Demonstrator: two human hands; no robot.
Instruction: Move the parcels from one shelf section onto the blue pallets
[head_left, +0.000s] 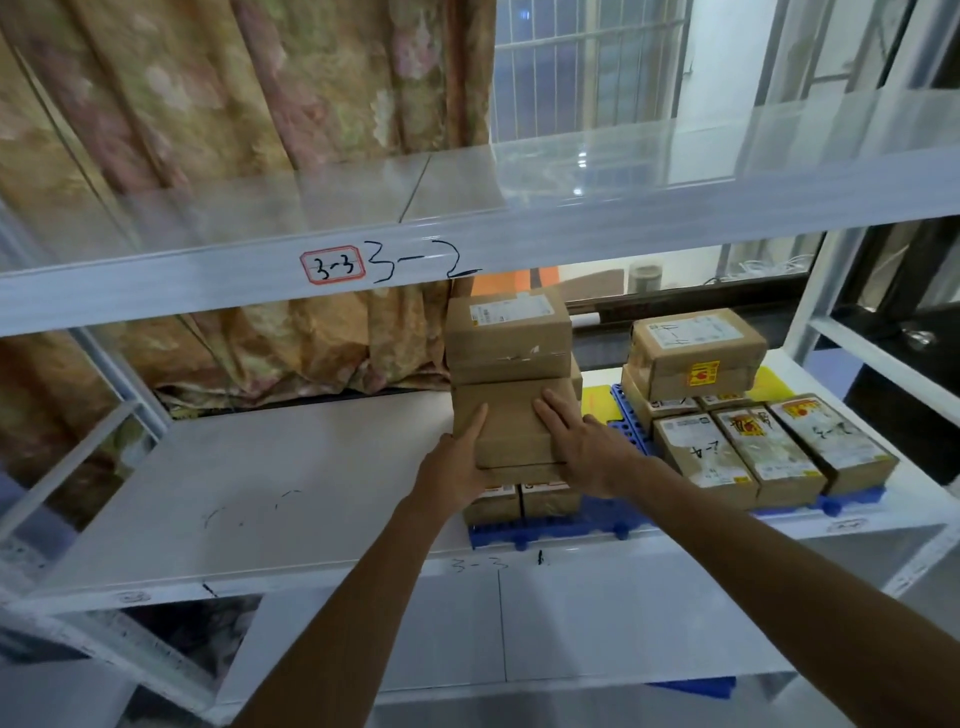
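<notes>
Far left: patterned curtain (218, 104) hangs behind the white shelf unit; upper shelf beam (467, 249) carries a red-framed label "3-3" (333, 267), struck through, with "3-2" handwritten beside it; left section of the middle shelf board (270, 467) is bare apart from faint pen marks.

Centre: stack of brown cardboard parcels stands on the near-left part of a blue pallet (550, 532); two small parcels at the bottom (519, 503), a plain flat parcel (506, 421) above them, and a top parcel with a white label (509, 335) resting on that; front beam below reads "3-3" in pen.

Left hand (457, 470) grips the flat parcel at its left near corner, index finger stretched up along the front face, palm under the edge; right hand (584, 447) lies spread on the same parcel's right side, fingers flat on its top face, thumb side wrapping the near edge; both hands grasp this parcel, both bare forearms reaching up from the lower frame.

Right: second group of parcels (769, 452) sits on the same blue pallet, three side by side in front with printed labels and pen marks; a larger parcel (696, 356) with an orange sticker lies on top behind; something yellow (597, 402) shows between the two stacks; barred window (597, 52) behind.
</notes>
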